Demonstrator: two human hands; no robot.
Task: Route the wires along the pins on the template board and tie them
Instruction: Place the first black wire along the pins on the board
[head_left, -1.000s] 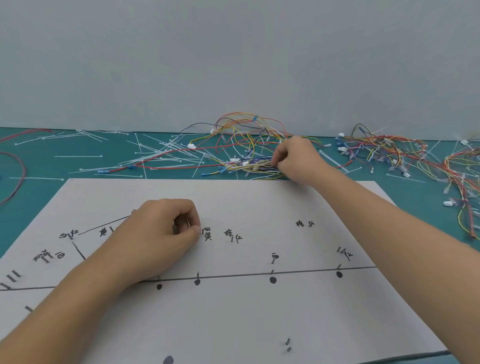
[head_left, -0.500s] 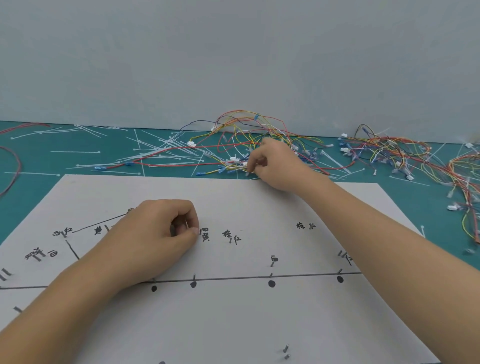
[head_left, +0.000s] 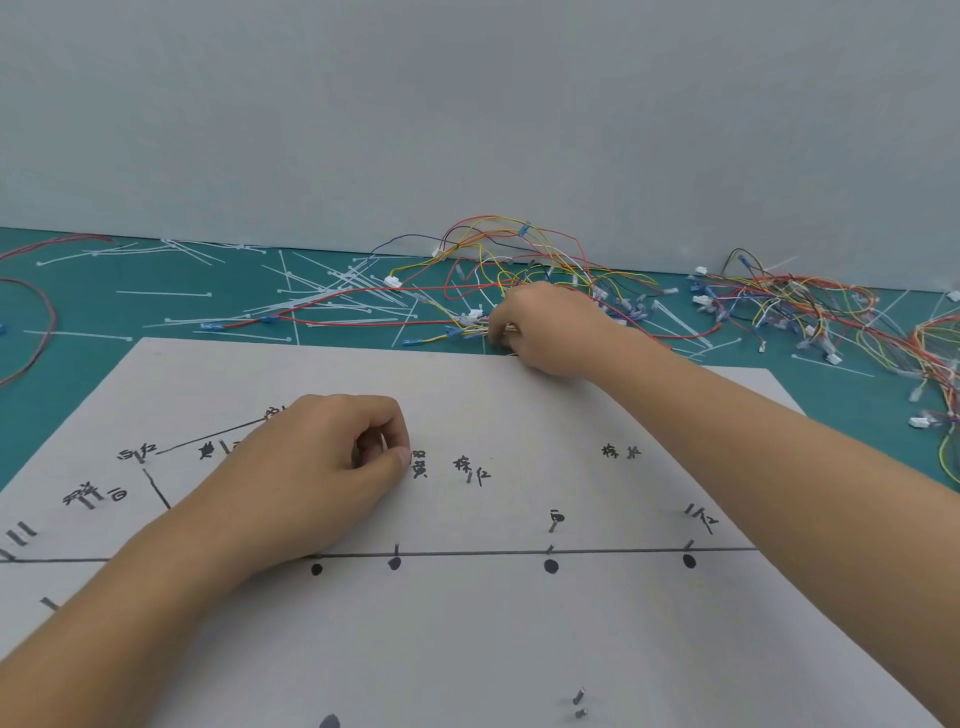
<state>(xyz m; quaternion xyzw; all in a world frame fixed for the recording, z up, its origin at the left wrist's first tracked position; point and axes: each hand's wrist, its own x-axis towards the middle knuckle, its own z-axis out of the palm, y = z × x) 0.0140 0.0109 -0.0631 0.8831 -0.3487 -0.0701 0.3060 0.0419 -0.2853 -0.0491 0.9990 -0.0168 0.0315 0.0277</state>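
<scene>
Evidently nothing is routed: metal pins (head_left: 552, 526) on the white paper template board (head_left: 519, 649) stand bare, right hand (head_left: 550, 327) pinches multicoloured wires (head_left: 470, 326) beyond its far edge, left hand (head_left: 322, 467) rests curled on it, grip indeterminate.

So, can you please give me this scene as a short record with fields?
Board: white paper template board with black marks and short metal pins; no wire routed on it
Wires: tangled multicoloured thin wires on green mat beyond the board
Ties: white plastic cable ties loose on mat
Left hand: curled, rests on board; contents unclear
Right hand: pinches wires in pile
</scene>
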